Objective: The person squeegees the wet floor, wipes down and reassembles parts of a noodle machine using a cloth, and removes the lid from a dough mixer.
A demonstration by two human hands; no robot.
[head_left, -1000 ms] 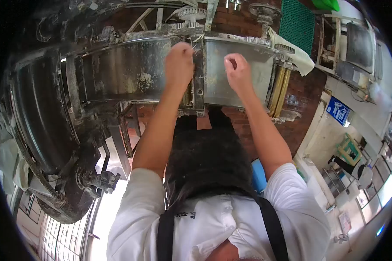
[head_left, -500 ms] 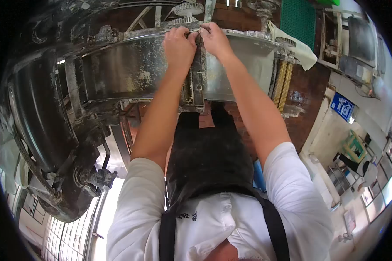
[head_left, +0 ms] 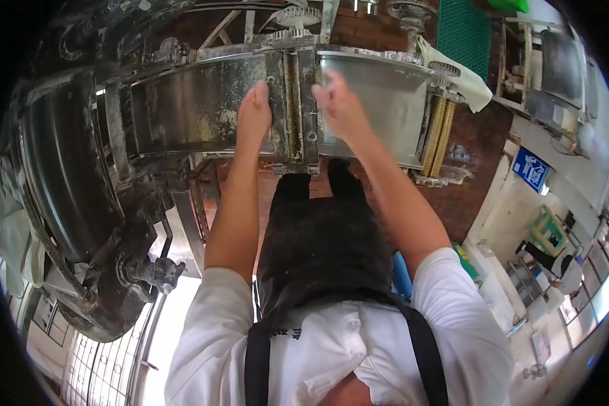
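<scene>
A worker in a white shirt and dark apron (head_left: 325, 243) reaches both arms up to a flour-crusted metal machine, hands set on either side of its central roller assembly (head_left: 292, 101). The left hand (head_left: 254, 115) lies flat against the curved steel guard (head_left: 196, 108), fingers pressed together and pointing upward along the dark vertical bracket (head_left: 275, 101). The right hand (head_left: 338, 101) rests on the opposite steel panel (head_left: 379, 108), just beside the bracket's other upright; motion blur hides whether its fingers are spread or closed. The hands appear placed symmetrically to steady or feel along the narrow ribbed roller running between the uprights. That roller's long axis runs top to bottom in the head view, from the toothed gear (head_left: 298, 17) above down toward the worker's apron. A second brass-coloured ribbed roller (head_left: 436, 132) stands parallel at the machine's right end, near a draped pale cloth (head_left: 463, 78).
</scene>
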